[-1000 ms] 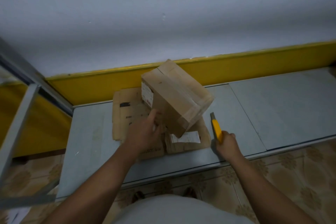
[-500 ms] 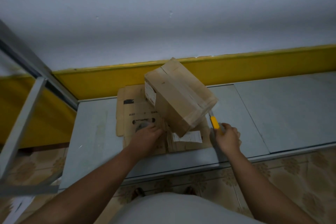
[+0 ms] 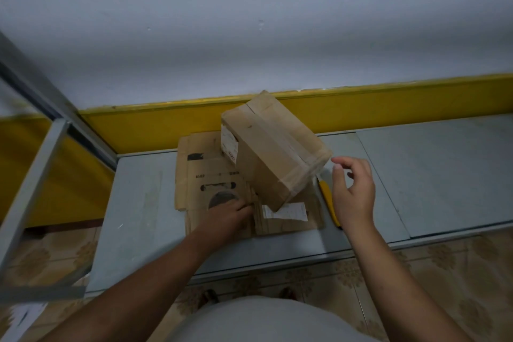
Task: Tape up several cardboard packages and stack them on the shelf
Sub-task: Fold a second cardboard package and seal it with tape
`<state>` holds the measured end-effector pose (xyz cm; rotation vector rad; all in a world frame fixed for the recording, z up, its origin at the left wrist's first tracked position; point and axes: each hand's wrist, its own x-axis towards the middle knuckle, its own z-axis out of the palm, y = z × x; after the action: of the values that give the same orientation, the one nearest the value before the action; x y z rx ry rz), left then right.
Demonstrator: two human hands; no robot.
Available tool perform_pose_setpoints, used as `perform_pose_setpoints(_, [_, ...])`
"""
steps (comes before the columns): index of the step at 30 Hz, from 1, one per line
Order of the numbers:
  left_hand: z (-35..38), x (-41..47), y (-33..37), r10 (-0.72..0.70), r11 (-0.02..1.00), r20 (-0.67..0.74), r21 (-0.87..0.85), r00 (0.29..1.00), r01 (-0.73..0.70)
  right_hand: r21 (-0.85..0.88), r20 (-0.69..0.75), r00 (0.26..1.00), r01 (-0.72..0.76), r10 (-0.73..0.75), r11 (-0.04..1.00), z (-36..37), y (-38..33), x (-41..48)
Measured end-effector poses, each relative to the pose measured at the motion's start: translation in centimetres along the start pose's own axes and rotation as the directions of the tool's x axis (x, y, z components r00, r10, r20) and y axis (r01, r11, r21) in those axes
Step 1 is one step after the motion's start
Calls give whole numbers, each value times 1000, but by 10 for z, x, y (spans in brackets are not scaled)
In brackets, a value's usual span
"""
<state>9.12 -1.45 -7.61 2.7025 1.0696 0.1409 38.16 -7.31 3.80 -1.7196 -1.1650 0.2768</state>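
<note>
Box (image 3: 277, 153) tilted mid-frame on flattened cardboard (image 3: 206, 175); left hand (image 3: 227, 216) braces sheet, fingers unclear; right hand (image 3: 352, 191), fingers loose, empty, poised for corner.

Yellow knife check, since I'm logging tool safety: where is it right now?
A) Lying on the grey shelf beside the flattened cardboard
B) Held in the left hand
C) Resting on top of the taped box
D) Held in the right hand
A: the yellow knife lies on the grey shelf next to the flattened cardboard, and the right hand above it holds nothing.
</note>
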Motion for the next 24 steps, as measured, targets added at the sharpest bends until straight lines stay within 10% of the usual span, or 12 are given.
perform_pose_setpoints(10, [-3, -1, 5, 21, 998, 11, 51, 1000, -21, -182, 353, 894, 355, -276, 917, 32, -32, -12])
perform_pose_setpoints(24, [0, -1, 4, 41, 988, 37, 149, 998, -46, -194, 324, 887, 402, -328, 895, 59, 8, -23])
